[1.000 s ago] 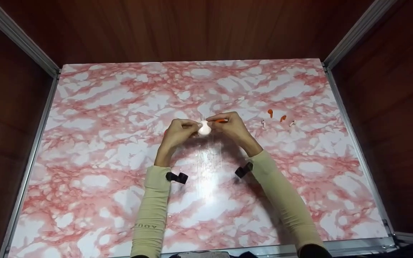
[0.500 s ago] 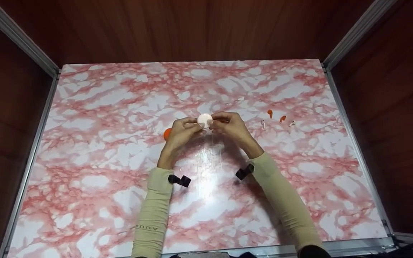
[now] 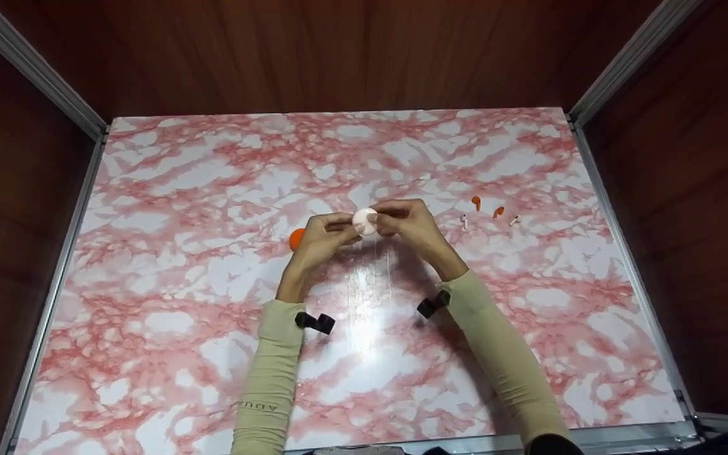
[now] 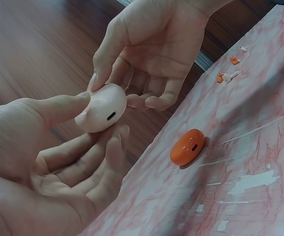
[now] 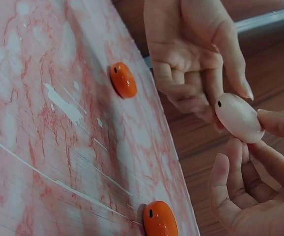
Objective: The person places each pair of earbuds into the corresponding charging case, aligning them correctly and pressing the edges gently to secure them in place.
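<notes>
A white earbud charging case (image 3: 364, 222) is held up between both hands in the head view. My left hand (image 3: 321, 239) pinches its left side with thumb and fingers. On the other side, my right hand (image 3: 411, 227) grips it between thumb and fingertips. The left wrist view shows the white case (image 4: 105, 108) with a small dark port on its edge; its lid looks closed. An orange earbud case (image 3: 297, 239) lies on the table beside my left hand. In the right wrist view two orange cases rest on the tabletop, one upper (image 5: 123, 79) and one lower (image 5: 160, 220).
Right of my hands lie two orange earbuds, one farther back (image 3: 476, 202) and one nearer (image 3: 498, 213). Close by are two white earbuds, a left one (image 3: 464, 220) and a right one (image 3: 515, 220). Wood-coloured panels (image 3: 339, 57) enclose the marbled table (image 3: 168, 253).
The white case has been turned between my fingers and now shows its round face. It rose, then came slightly back down. The orange case beside my left hand has become more visible.
</notes>
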Motion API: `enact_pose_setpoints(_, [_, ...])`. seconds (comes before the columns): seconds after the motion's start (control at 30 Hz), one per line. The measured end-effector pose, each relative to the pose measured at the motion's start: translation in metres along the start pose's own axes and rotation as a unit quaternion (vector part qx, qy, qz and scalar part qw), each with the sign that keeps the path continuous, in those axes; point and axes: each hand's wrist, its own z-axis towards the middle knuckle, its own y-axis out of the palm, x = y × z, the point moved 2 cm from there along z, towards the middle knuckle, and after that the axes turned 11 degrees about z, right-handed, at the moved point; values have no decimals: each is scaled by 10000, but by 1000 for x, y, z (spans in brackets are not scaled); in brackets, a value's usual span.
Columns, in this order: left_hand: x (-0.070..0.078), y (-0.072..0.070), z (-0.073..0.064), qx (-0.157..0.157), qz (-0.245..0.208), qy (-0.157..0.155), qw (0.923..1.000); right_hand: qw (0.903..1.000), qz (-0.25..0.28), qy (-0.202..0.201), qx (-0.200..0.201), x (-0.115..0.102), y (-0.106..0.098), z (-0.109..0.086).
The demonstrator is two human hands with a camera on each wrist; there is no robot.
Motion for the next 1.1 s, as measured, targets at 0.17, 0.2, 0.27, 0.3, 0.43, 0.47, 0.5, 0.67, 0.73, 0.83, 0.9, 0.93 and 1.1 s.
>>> enact_pose_setpoints(0.17, [-3, 0, 1, -144, 132, 216, 9996, 9997, -89, -160, -188, -1, -1, -2])
enact_pose_setpoints(0.2, [-3, 1, 1, -177, 156, 265, 9994, 9995, -106, -190, -211, -1, -1, -3])
enact_pose_setpoints(0.27, [-4, 2, 1, -240, 111, 354, 9990, 9993, -135, -234, -246, -2, -2, -3])
enact_pose_setpoints(0.3, [-4, 3, 1, -245, 83, 389, 9989, 9993, -152, -249, -251, -2, -2, -3])
enact_pose_setpoints(0.43, [-4, 7, 2, -122, -47, 473, 9988, 9995, -185, -203, -170, -3, -4, -3])
enact_pose_setpoints(0.47, [-4, 8, 3, -60, -18, 495, 9988, 9996, -161, -177, -139, -3, -5, -3])
enact_pose_setpoints(0.5, [-4, 8, 3, -6, 5, 517, 9987, 9997, -133, -156, -105, -3, -5, -3])
enact_pose_setpoints(0.67, [-3, 10, 3, 113, 106, 603, 9981, 9999, 38, -120, -65, -3, -6, -3])
enact_pose_setpoints(0.73, [-2, 10, 3, 115, 149, 638, 9978, 9998, 90, -154, -102, -2, -6, -3])
enact_pose_setpoints(0.83, [0, 10, 2, 102, 224, 696, 9973, 9995, 159, -218, -137, -1, -7, -2])
enact_pose_setpoints(0.9, [0, 10, 2, 96, 239, 694, 9973, 9995, 163, -246, -143, -1, -8, -2])
enact_pose_setpoints(0.93, [1, 10, 1, 95, 243, 681, 9973, 9995, 137, -257, -131, -1, -8, -1])
enact_pose_setpoints(1.1, [-1, 11, 1, 132, 345, 585, 9976, 9998, -38, -209, -32, -1, -10, 0])
